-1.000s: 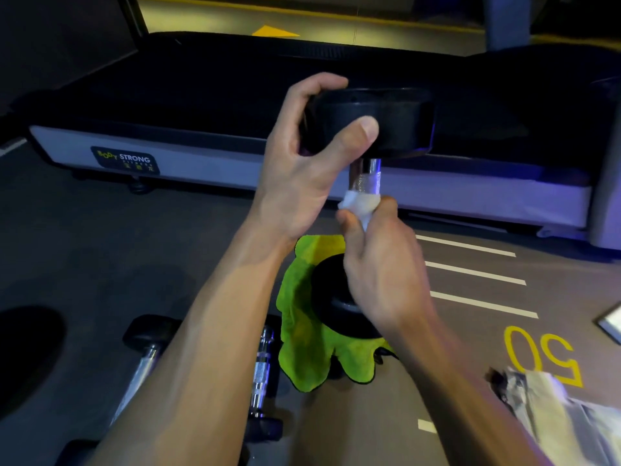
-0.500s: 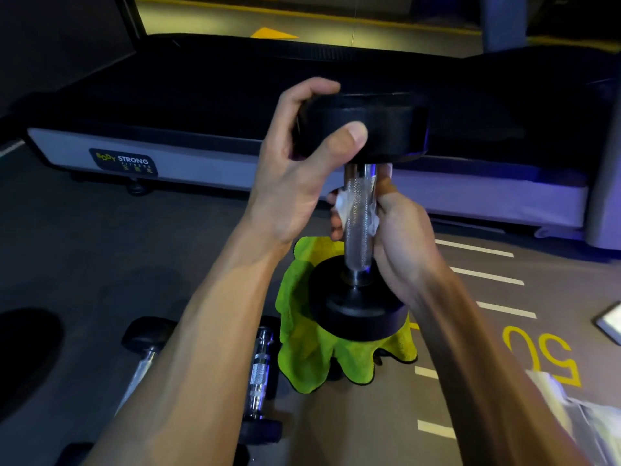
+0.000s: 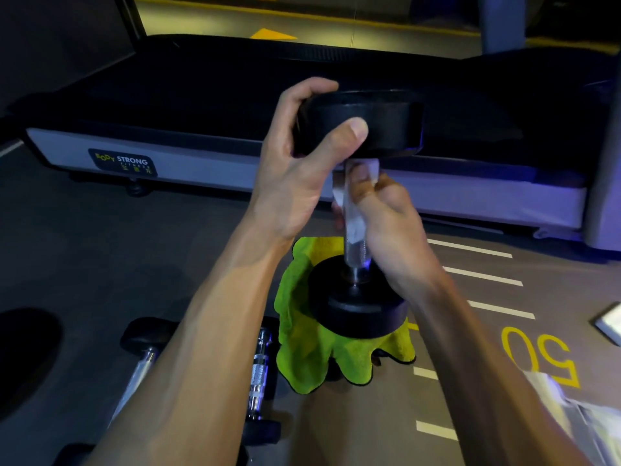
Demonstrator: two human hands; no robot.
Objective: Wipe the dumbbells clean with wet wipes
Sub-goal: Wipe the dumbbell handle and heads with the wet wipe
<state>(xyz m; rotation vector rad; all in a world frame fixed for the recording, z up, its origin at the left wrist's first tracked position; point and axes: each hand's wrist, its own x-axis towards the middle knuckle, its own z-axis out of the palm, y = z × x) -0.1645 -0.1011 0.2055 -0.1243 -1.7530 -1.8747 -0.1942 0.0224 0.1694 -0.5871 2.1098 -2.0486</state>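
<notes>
The upright black dumbbell [image 3: 359,203] has matt, rubber-looking end discs and a shiny chrome metal handle, knurled and rough along its middle. A thin, damp-looking white wet wipe [image 3: 353,210] clings to that handle. Beneath lies a lime-green cloth [image 3: 302,348], soft and fuzzy like microfibre. The two small dumbbells lying on the floor [image 3: 258,381] show glossy ridged metal bars. The grey floor [image 3: 100,247] looks matt and smooth.
</notes>
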